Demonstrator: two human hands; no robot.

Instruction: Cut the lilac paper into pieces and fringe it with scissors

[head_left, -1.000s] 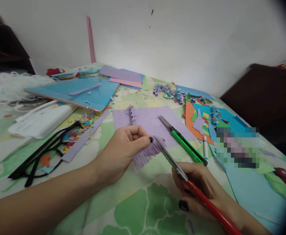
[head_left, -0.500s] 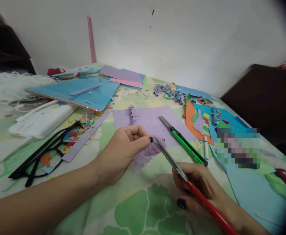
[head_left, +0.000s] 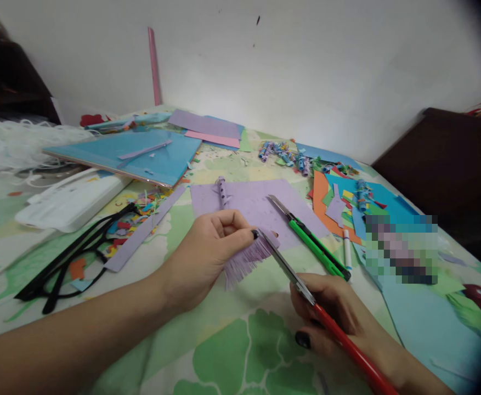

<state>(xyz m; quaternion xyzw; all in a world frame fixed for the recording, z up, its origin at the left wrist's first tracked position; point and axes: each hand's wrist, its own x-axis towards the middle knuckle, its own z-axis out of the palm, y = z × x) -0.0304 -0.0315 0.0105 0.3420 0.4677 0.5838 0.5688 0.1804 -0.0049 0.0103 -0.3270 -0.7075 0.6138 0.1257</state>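
My left hand (head_left: 207,255) pinches a strip of lilac paper (head_left: 244,260) whose lower edge is cut into a fine fringe. My right hand (head_left: 334,321) grips red-handled scissors (head_left: 306,296); their blades reach up-left and meet the strip's right end, close by my left thumb. Behind the strip lies a lilac sheet (head_left: 252,206) with a small rolled lilac piece (head_left: 221,191) on it. A green utility knife (head_left: 310,238) rests on the sheet's right side.
Black glasses (head_left: 71,255) and a long lilac strip (head_left: 143,229) lie left. A blue board (head_left: 129,153) and a white case (head_left: 71,200) sit further back. Coloured paper scraps (head_left: 347,200), a marker (head_left: 346,247) and blue sheets (head_left: 425,318) crowd the right. A dark cabinet (head_left: 450,164) stands right.
Almost nothing has changed. My right hand's fingers shifted slightly on the scissor handles, and the blades stay at the end of the fringed strip.
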